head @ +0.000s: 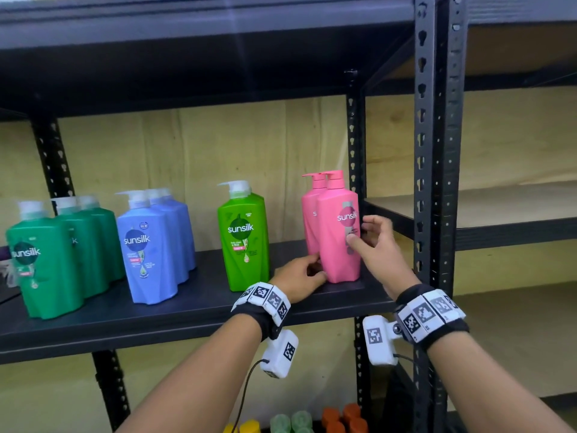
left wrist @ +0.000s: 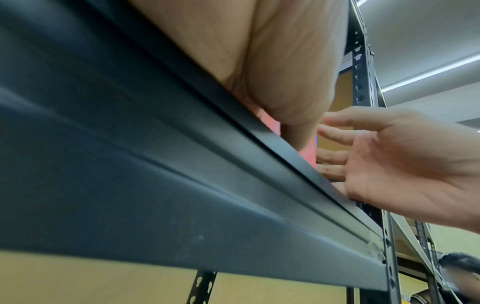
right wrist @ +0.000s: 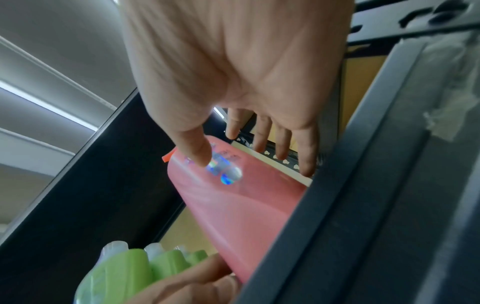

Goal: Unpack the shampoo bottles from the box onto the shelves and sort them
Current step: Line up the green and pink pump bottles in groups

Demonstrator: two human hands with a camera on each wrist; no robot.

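The front pink bottle stands upright at the right end of the shelf, just in front of a second pink bottle and close to the rack post. The right hand is spread loosely about its upper right side, thumb on the label and fingers straight behind the edge, so it steadies rather than grips. The left hand sits low at the base, fingers curled against the bottom left corner; whether they truly pinch it cannot be told.

The step looks like squaring this bottle into the pink row. To do it well, I would push from the base with the left hand while the right keeps the top from tipping, since a tall pump bottle topples easily if nudged high. Turn the label forward and keep its pump clear of the post.

The lime bottle stands well apart to the left, then the blue bottles and dark green bottles, each colour grouped.
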